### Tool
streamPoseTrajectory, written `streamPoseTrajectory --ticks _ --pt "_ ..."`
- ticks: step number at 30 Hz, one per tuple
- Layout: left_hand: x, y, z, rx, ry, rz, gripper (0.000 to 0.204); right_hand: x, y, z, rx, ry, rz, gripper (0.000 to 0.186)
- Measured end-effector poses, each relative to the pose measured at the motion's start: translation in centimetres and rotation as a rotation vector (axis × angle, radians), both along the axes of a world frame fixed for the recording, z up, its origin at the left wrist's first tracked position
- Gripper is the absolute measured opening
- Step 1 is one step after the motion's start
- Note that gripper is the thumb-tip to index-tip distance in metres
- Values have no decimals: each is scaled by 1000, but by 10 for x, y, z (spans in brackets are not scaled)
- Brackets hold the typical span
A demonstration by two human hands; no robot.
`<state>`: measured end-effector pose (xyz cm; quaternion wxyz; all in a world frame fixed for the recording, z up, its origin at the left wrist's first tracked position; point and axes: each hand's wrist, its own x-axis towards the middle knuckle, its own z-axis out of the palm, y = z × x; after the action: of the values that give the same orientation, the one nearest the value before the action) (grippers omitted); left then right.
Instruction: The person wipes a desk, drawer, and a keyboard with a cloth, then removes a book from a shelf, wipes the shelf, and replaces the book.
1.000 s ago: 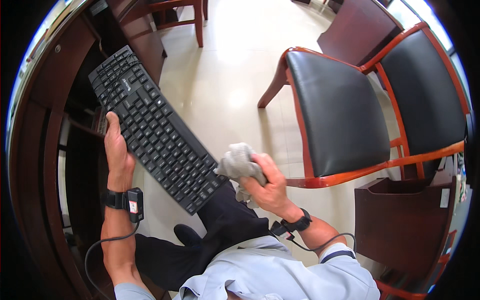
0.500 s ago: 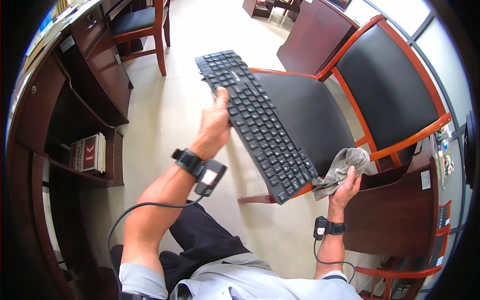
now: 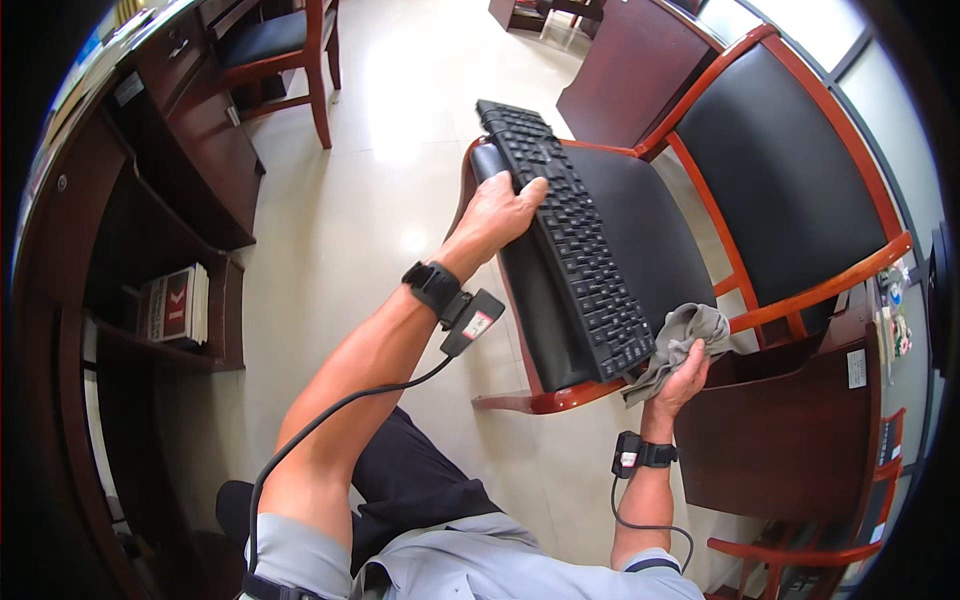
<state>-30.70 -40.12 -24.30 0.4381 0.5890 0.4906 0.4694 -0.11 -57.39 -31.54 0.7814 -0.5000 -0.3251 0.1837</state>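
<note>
A black computer keyboard point(image 3: 580, 240) is held slantwise over the dark seat of a wooden chair point(image 3: 640, 215). My left hand point(image 3: 497, 215) grips its left long edge near the far end, thumb on top of the keys and the other fingers hidden beneath. At the keyboard's near end, my right hand point(image 3: 683, 378) is closed round a crumpled grey cloth point(image 3: 685, 345). The cloth touches the keyboard's near right corner, and how far it reaches under the keyboard is hidden.
Left of me stands a dark wooden desk point(image 3: 55, 260) with books point(image 3: 175, 305) on its shelf. Another chair point(image 3: 265, 45) is at the far left. A wooden cabinet point(image 3: 640, 75) stands behind the near chair, and a desk panel point(image 3: 780, 440) is at right.
The keyboard and my left hand have shifted right, over the chair seat, and the keyboard is tilted more. My right hand with the cloth has moved slightly left.
</note>
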Motion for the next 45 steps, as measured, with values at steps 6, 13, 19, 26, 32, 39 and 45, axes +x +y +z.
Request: streamPoseTrajectory --ticks 6,13,19,26,32,39,45 --pt "-37 -16 -11 -30 384 -3 74 14 -31 49 -82 245 81 43" --pt "-130 -106 6 20 -100 -291 54 -73 -99 49 -40 -672 639 42" --pt "-252 -201 -10 -108 -93 -261 65 -322 -48 4 -592 152 1436 35" --pt "-318 -320 -17 -177 -6 325 47 -425 -73 16 -707 443 1930 76" --pt "-360 -422 -16 -117 -102 868 32 -511 -117 -47 -702 578 2254 77" --pt "-350 -508 -43 -215 754 975 49 -562 -169 -53 384 -526 2129 58" --pt "-340 -562 -8 -755 303 1049 48 -589 -220 -35 -1062 449 2694 66"
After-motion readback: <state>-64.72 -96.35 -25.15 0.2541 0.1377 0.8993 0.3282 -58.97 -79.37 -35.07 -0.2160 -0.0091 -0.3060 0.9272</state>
